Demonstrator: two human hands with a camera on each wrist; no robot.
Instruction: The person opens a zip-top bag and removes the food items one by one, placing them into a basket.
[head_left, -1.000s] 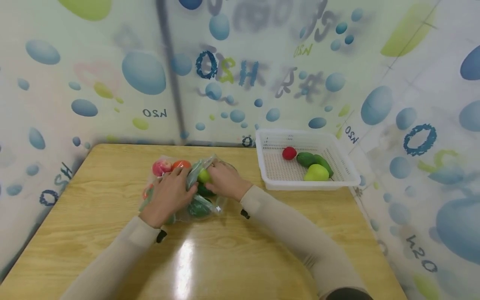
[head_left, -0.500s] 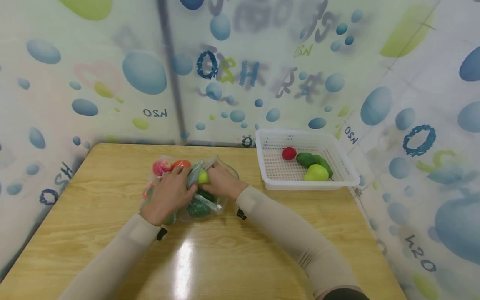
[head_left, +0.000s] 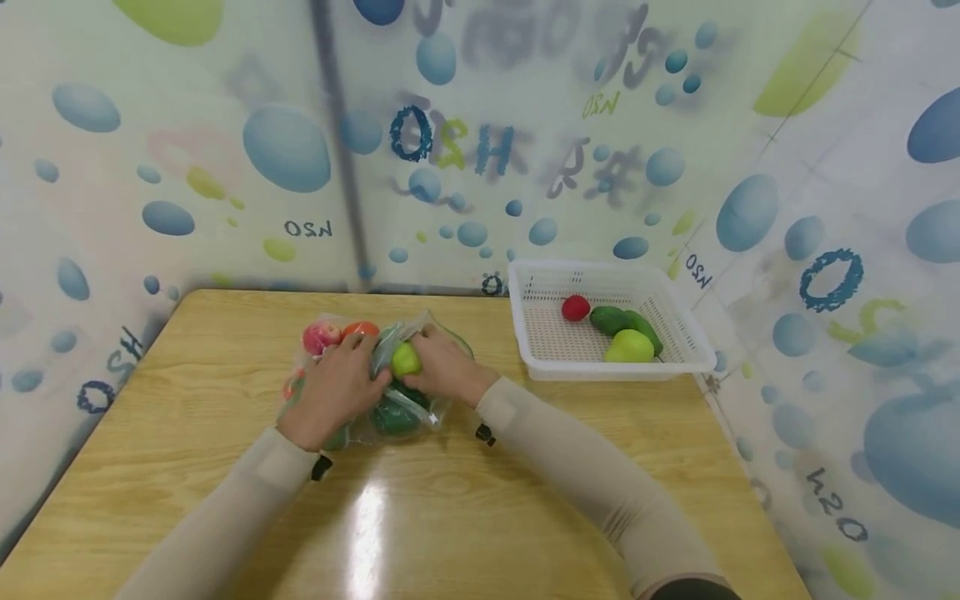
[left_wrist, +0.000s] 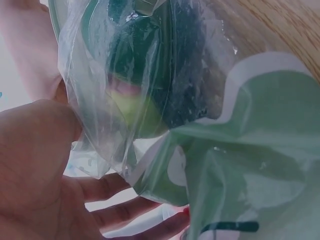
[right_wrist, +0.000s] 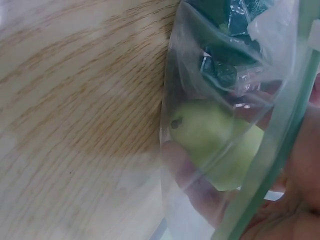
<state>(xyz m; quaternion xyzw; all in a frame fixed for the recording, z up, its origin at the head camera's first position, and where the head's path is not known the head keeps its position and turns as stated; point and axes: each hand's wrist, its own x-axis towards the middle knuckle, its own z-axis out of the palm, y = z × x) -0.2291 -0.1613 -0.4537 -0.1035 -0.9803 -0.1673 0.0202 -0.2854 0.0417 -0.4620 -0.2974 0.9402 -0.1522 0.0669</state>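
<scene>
A clear zip bag with green printing [head_left: 386, 342] lies on the wooden table, with dark green produce [head_left: 396, 417] showing through its film. My right hand [head_left: 444, 362] reaches in at the green zip strip [right_wrist: 272, 170]. Its fingers curl round a pale green pear [right_wrist: 212, 142], seen through the film in the right wrist view. My left hand [head_left: 341, 383] holds the bag's mouth on the left side, its thumb and fingers on either side of the plastic in the left wrist view. A pink-red fruit [head_left: 321, 337] and an orange-red tomato [head_left: 360, 328] show beyond the left hand.
A white perforated basket [head_left: 525, 354] stands at the back right. It holds a red fruit [head_left: 575, 307], dark green oblong produce [head_left: 611, 318] and a yellow-green pear [head_left: 630, 346]. A patterned wall [head_left: 442, 208] rises behind the table [head_left: 450, 517].
My right hand has shifted slightly left and down with the pear, more of which now shows between the hands. The left hand stays nearly still on the bag.
</scene>
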